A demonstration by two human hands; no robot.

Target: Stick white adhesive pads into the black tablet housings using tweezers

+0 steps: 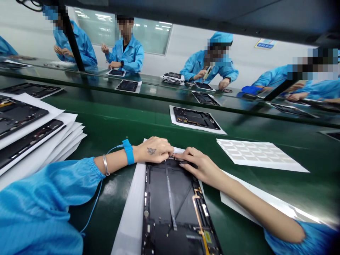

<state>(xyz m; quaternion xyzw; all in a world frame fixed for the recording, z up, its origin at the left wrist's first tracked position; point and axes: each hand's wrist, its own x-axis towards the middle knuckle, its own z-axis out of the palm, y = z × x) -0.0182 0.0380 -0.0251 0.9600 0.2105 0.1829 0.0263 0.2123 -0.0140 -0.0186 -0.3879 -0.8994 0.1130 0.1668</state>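
Note open black device housing [184,209] lying on white sheet [130,216], probably to spare its underside, with left hand [154,149] curled and right hand [203,165] bent beside it at housing's far end, seemingly for steadiness; cannot tell of anything gripped in either.

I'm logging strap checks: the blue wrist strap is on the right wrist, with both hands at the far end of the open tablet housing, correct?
Wrong wrist: the head view shows the blue wrist strap on the left wrist. The left hand and right hand are at the far end of the open tablet housing.
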